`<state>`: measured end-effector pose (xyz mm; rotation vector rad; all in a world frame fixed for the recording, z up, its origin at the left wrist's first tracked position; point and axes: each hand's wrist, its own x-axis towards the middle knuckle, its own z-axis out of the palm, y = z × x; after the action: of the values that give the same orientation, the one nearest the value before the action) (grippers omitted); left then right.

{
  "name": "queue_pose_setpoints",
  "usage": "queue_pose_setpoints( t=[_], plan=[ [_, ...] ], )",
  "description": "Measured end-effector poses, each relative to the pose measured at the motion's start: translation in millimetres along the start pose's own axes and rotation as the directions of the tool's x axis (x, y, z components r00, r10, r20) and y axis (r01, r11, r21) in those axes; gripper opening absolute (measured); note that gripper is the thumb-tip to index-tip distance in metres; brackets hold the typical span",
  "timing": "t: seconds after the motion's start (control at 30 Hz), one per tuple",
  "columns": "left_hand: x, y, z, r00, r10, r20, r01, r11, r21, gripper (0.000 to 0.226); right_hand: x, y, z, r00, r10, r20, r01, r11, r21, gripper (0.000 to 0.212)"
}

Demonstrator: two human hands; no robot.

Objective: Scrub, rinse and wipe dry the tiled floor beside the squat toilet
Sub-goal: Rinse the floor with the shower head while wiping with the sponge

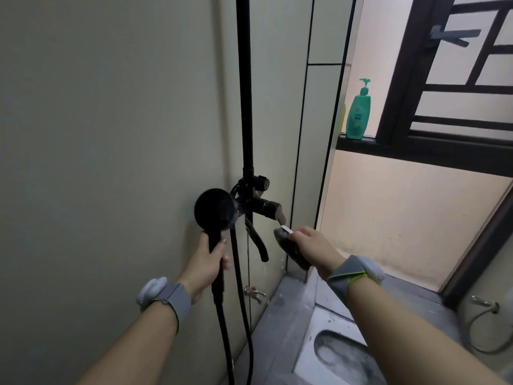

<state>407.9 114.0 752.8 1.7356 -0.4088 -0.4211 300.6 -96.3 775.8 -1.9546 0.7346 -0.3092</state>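
Observation:
My left hand (208,261) grips the handle of a black shower head (215,208), raised close to the black mixer valve (258,202) on the wall. Its black hose (222,323) hangs down past my wrist. My right hand (311,244) holds a dark scrub brush (288,245) with a white edge, just below and right of the valve's lever. The grey tiled floor (288,315) lies at the lower middle. The white squat toilet (333,354), foamy inside, sits at the bottom, partly hidden by my right forearm.
A black shower riser pole (244,79) runs up the wall. A green pump bottle (358,112) stands on the dark window sill (358,144). A small metal tap (255,294) sits low on the wall. At the right, another metal tap with a hose (484,307).

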Motion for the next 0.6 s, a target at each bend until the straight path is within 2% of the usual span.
queue_pose_setpoints(
  t=[0.17,0.3,0.43,0.5,0.6],
  plan=[
    [9,17,-12,0.989,-0.002,-0.15,0.011,0.998,0.064,0.04,-2,4,-14,0.996,0.085,-0.027,-0.081,0.989,0.125,0.027],
    [25,42,-16,0.981,0.035,-0.192,-0.012,0.992,0.122,0.024,-5,8,-21,0.99,0.138,0.009,-0.137,0.971,0.194,0.019],
    [46,66,-16,0.983,0.105,-0.148,-0.08,0.982,0.17,0.021,0,10,-17,0.99,0.136,-0.035,-0.127,0.974,0.185,0.023],
    [54,72,-21,0.989,0.117,-0.09,-0.101,0.981,0.168,0.023,3,10,-16,0.989,0.141,-0.037,-0.132,0.972,0.195,0.032],
    [59,66,-27,0.988,0.141,-0.068,-0.128,0.976,0.177,0.021,6,8,-13,0.989,0.142,-0.047,-0.129,0.969,0.211,0.021]
  ],
)
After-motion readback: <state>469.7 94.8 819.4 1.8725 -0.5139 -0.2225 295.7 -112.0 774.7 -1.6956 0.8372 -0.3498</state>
